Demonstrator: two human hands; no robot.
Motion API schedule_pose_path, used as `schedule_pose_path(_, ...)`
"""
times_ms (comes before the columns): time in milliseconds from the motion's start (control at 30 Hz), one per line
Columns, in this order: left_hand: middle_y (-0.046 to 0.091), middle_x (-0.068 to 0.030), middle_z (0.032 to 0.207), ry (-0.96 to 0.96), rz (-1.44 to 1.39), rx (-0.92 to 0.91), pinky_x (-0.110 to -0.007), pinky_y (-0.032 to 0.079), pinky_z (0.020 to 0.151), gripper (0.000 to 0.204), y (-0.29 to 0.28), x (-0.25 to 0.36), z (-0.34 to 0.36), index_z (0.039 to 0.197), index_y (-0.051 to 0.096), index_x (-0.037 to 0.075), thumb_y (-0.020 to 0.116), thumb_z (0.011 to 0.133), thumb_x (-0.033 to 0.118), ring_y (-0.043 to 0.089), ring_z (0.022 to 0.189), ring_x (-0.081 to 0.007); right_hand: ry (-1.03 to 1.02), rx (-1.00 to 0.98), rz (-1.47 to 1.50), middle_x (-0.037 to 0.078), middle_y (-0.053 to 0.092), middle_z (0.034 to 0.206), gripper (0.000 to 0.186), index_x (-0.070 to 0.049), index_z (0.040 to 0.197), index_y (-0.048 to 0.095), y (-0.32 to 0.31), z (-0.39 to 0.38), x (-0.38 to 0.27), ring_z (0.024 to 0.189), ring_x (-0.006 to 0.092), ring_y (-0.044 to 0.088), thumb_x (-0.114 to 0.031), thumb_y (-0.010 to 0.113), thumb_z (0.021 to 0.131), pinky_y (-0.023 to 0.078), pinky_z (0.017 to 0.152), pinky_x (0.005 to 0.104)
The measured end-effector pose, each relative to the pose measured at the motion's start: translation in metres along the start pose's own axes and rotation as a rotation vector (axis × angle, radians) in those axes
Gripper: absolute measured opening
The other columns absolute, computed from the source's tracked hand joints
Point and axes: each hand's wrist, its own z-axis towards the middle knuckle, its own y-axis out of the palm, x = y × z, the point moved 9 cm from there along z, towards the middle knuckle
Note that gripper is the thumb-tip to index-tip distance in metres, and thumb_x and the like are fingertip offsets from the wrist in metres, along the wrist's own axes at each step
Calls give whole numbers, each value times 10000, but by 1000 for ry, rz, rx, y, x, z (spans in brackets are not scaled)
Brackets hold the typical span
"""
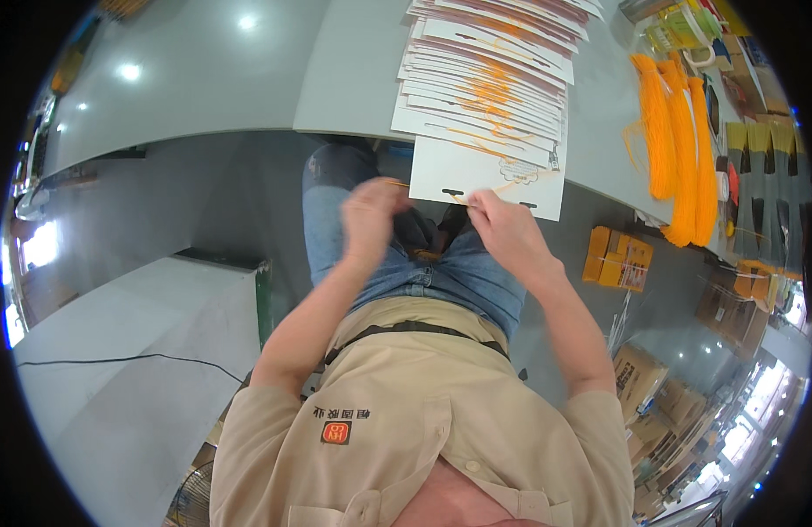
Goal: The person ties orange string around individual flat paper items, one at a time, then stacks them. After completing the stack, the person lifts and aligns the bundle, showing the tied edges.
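Note:
A white card with slotted holes along its near edge juts over the table edge above my lap. My right hand is closed in a pinch at that edge, on a thin orange string beside one slot. My left hand, somewhat blurred, is off the card's left side with curled fingers; a short orange strand shows at its fingertips. Beyond the card lies a long overlapping row of white cards, with orange strings lying across their middles.
Hanks of orange string hang over the table's right edge. Farther right are several brushes. A clear jug stands at the back right. An orange-yellow carton is below the table; a grey-white surface is at left.

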Motion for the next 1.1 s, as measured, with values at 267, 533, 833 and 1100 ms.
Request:
schedule_pose_path(267, 593, -56, 665, -290, 76, -293, -281, 499, 549, 196, 19, -39, -17, 903, 654, -1, 571, 957, 168, 567, 550, -143, 109, 263, 129, 145, 671, 865, 94, -5, 977, 621, -55, -33, 36, 733, 286, 660, -87, 648, 938, 524, 680, 362)
schedule_pose_path(533, 708, -69, 964, -416, 221, -729, -271, 568, 748, 266, 156, -71, -65, 1005, 741, -6, 655, 977, 244, 664, 781, -122, 156, 437, 154, 131, 675, 864, 87, 4, 988, 640, -80, -17, 77, 709, 235, 637, -66, 653, 937, 512, 655, 344)
schedule_pose_path(833, 694, -84, 1044, -602, -405, -669, -340, 580, 878, 215, 194, -83, -51, 1196, 624, 26, 567, 1036, 158, 691, 892, -169, 192, 473, 252, 83, 690, 840, 148, 19, 1046, 661, -61, -42, 80, 686, 140, 619, -79, 676, 936, 516, 655, 295)
schedule_pose_path(1100, 678, -68, 851, -746, 117, -638, -276, 588, 707, 148, 113, -102, -69, 990, 672, -5, 626, 970, 134, 659, 738, -130, 267, 207, 576, 77, 699, 835, 143, 16, 956, 643, 24, -67, 68, 736, 148, 661, -105, 686, 894, 531, 697, 304)
